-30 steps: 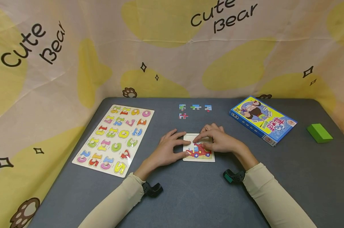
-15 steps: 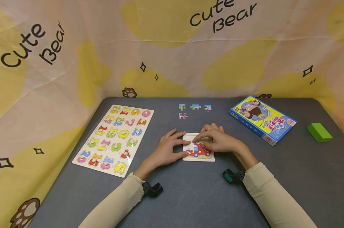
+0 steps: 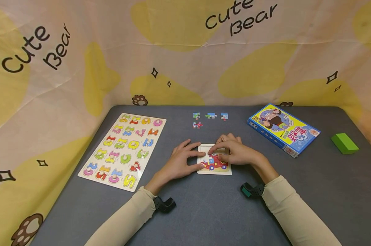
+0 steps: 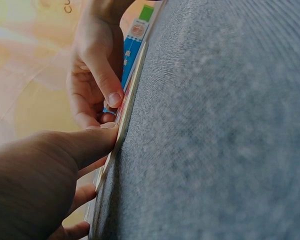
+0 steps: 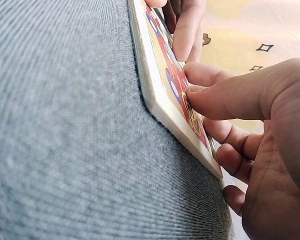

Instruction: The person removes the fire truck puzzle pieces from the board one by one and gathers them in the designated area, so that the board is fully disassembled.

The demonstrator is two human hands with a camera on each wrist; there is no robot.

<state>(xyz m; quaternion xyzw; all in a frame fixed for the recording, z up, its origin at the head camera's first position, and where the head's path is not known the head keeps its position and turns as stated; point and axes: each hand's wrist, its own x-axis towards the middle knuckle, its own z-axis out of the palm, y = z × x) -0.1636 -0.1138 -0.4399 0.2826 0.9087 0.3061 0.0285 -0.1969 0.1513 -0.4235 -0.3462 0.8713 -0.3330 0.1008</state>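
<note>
A small square jigsaw puzzle point(image 3: 214, 172) in a pale frame lies on the table, showing a red car picture. Its upper left part is bare board. My left hand point(image 3: 180, 160) rests at its left side, fingers spread, with the index fingertip and thumb on the frame's edge. Over the upper right of the puzzle, my right hand point(image 3: 236, 150) touches the picture with index fingertip and thumb, and its other fingers curl beneath the palm. In the right wrist view the right thumb point(image 5: 220, 102) lies flat on the picture. Part of the puzzle is hidden under this hand.
Several loose jigsaw pieces point(image 3: 211, 115) lie beyond the puzzle. A number board point(image 3: 133, 187) with colourful numerals lies at the left. To the right are a blue and yellow box point(image 3: 283, 130) and a green block point(image 3: 344, 143). A printed cloth point(image 3: 185, 61) hangs behind the table.
</note>
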